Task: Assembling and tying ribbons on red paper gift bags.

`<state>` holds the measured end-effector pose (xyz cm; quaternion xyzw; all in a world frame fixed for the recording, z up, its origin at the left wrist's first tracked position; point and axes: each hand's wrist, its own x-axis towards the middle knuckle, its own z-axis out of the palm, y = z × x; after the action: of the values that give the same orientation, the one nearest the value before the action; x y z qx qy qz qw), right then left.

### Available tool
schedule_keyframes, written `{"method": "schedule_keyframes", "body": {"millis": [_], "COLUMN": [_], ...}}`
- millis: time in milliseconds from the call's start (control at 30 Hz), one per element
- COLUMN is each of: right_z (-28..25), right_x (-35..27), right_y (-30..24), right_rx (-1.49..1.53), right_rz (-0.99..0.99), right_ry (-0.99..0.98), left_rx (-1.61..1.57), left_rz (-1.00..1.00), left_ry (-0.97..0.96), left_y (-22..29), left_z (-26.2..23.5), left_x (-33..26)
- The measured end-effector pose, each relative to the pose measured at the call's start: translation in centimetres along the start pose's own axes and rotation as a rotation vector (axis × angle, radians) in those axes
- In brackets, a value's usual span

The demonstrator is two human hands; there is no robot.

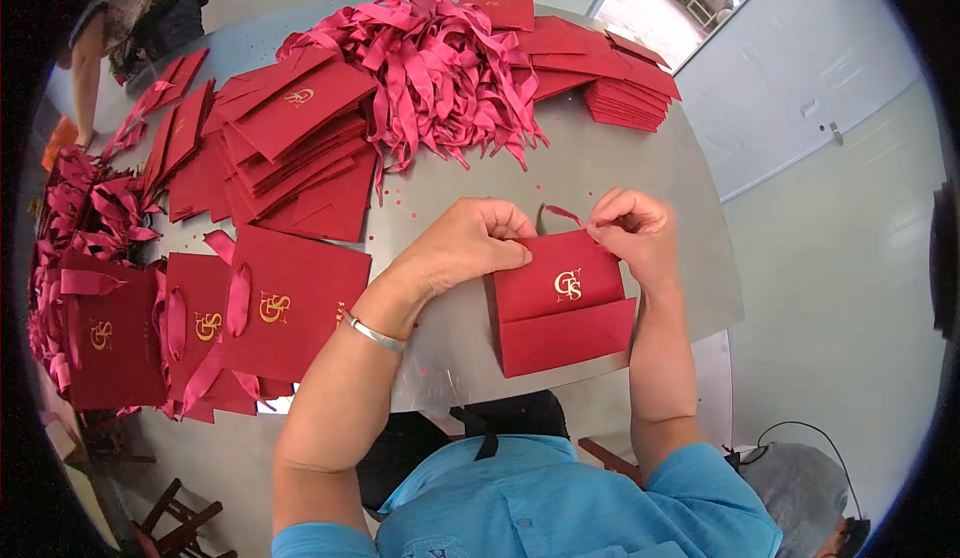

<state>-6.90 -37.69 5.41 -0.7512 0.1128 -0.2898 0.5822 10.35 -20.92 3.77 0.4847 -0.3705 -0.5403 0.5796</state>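
Note:
A dark red paper gift bag [540, 276] with a gold monogram lies in front of me at the table's near edge, its lower part folded over. My left hand [470, 243] is closed, thumb and fingers pinching the bag's top left edge. At the top right corner my right hand [638, 230] is closed too, its fingertips pinched together on the end of a red ribbon [566, 214]. That ribbon runs along the bag's top edge between my hands. My fingers partly hide where it meets the bag.
A tangled heap of pink-red ribbons [440, 68] covers the far middle of the metal table [610, 158]. Stacked flat bags [290, 148] lie left of it, folded ones [625, 103] right. Bags with ribbon handles [300, 298] lie near left. Another person's arm [88, 78] shows far left.

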Motion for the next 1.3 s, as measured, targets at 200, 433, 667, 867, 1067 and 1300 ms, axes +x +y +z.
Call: {"method": "schedule_keyframes", "body": {"millis": [200, 433, 667, 867, 1067, 1300], "right_z": [0.0, 1.6, 2.6, 2.9, 3.6, 4.4], "right_x": [0.2, -0.2, -0.5, -1.2, -1.6, -1.6], "right_y": [0.9, -1.6, -3.9, -2.9, -3.2, -3.5], "right_rx": [-0.116, -0.344, -0.507, -0.527, -0.616, -0.781], "right_rz": [0.001, -0.037, 0.078, -0.106, -0.257, -0.384], "right_ry": [-0.027, 0.015, -0.207, -0.108, -0.157, -0.168], "left_rx": [0.090, 0.295, 0.251, 0.196, 0.138, 0.147], "left_rz": [-0.015, -0.028, -0.027, -0.052, -0.074, -0.066], "left_ry": [0.012, 0.152, 0.073, 0.030, 0.019, 0.026], "left_y": [-0.1, -1.0, -1.0, -0.4, -0.4, -0.6], "left_z": [-0.1, 0.3, 0.2, 0.3, 0.2, 0.2], "left_x": [0.0, 0.4, 0.3, 0.1, 0.2, 0.2]}}
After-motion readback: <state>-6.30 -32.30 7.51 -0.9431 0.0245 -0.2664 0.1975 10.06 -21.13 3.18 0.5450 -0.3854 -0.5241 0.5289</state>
